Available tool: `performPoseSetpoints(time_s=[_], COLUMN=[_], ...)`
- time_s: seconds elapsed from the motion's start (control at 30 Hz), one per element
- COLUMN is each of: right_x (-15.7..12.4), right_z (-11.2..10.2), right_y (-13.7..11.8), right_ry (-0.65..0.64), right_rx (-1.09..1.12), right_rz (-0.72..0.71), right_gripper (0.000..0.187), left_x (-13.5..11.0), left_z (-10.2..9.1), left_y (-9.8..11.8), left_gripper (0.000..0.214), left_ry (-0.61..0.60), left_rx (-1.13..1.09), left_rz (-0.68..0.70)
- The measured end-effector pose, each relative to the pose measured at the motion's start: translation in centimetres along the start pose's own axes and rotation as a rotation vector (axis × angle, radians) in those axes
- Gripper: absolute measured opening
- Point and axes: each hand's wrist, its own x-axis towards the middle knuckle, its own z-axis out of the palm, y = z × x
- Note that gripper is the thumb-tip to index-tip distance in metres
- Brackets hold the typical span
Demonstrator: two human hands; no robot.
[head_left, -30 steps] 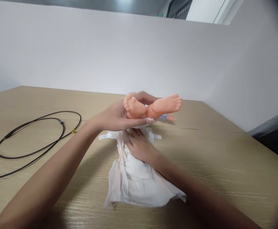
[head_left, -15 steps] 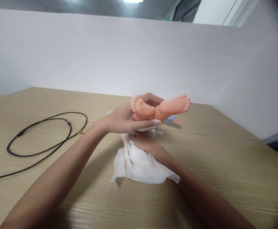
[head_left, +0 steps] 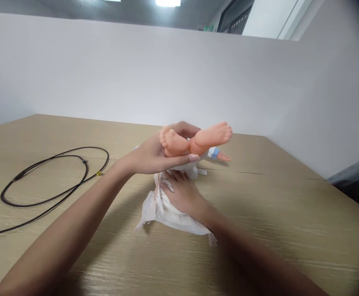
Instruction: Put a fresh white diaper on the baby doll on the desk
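My left hand is closed around the ankles of a baby doll and holds its two legs raised off the wooden table. The doll's arm with a blue cuff lies on the table behind them; its body and head are hidden by my hand. Below the raised legs a white diaper lies crumpled on the table. My right hand rests flat on the diaper with fingers stretched out toward the doll, pressing the diaper down.
A black cable lies looped on the table at the left. A white partition wall closes off the far edge and the right side. Something dark stands past the table's right edge.
The diaper has been pushed away from me, further under the doll, and is more bunched. My right hand slid forward with it. My left hand keeps the legs raised.
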Motion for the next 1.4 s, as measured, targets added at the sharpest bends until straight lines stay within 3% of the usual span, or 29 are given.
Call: performPoseSetpoints(time_s=[0.13, 0.27, 0.5, 0.6, 0.7, 0.8, 0.93, 1.0, 1.1, 1.2, 1.4], right_x=[0.1, -1.2, -7.3, -9.5, -10.4, -10.3, -10.2, -10.3, -10.6, -10.5, -9.4], right_z=[-0.3, -2.3, -5.9, -7.1, -8.0, -8.6, -9.0, -8.9, -8.2, -7.4, -6.9], right_y=[-0.2, 0.7, 7.3, 10.1, 11.2, 10.6, 8.4, 7.2, 5.6, 4.5, 2.8], right_ry=[-0.048, 0.073, 0.189, 0.248, 0.343, 0.387, 0.363, 0.357, 0.367, 0.368, 0.405], right_rx=[0.065, 0.208, 0.25, 0.246, 0.262, 0.233, 0.164, 0.146, 0.162, 0.213, 0.281], right_rz=[0.066, 0.0, -0.043, 0.047, 0.134, 0.106, -0.05, -0.102, -0.075, -0.043, -0.19], right_gripper=[0.043, 0.033, 0.03, 0.03, 0.03, 0.027, 0.02, 0.029, 0.058, 0.069, 0.067], left_x=[-0.2, -0.5, -0.5, -0.5, -0.8, -1.4, -2.5, -3.2, -4.2, -5.1, -6.4], left_z=[0.2, 0.3, 0.7, 0.9, 1.1, 1.5, 2.4, 2.9, 3.7, 4.2, 5.0], left_y=[0.1, 0.0, -0.3, 0.0, 0.5, 1.0, 1.2, 1.1, 0.9, 1.0, 1.2], left_gripper=[0.042, 0.045, 0.046, 0.046, 0.04, 0.034, 0.037, 0.038, 0.04, 0.046, 0.039], left_ry=[0.01, 0.018, 0.002, 0.009, 0.02, 0.02, 0.0, -0.014, -0.072, -0.117, -0.192], left_rx=[-0.01, -0.004, -0.031, -0.023, 0.04, 0.096, 0.131, 0.159, 0.167, 0.141, 0.102], left_rz=[-0.014, -0.031, -0.045, -0.074, -0.119, -0.123, -0.149, -0.176, -0.188, -0.127, 0.056])
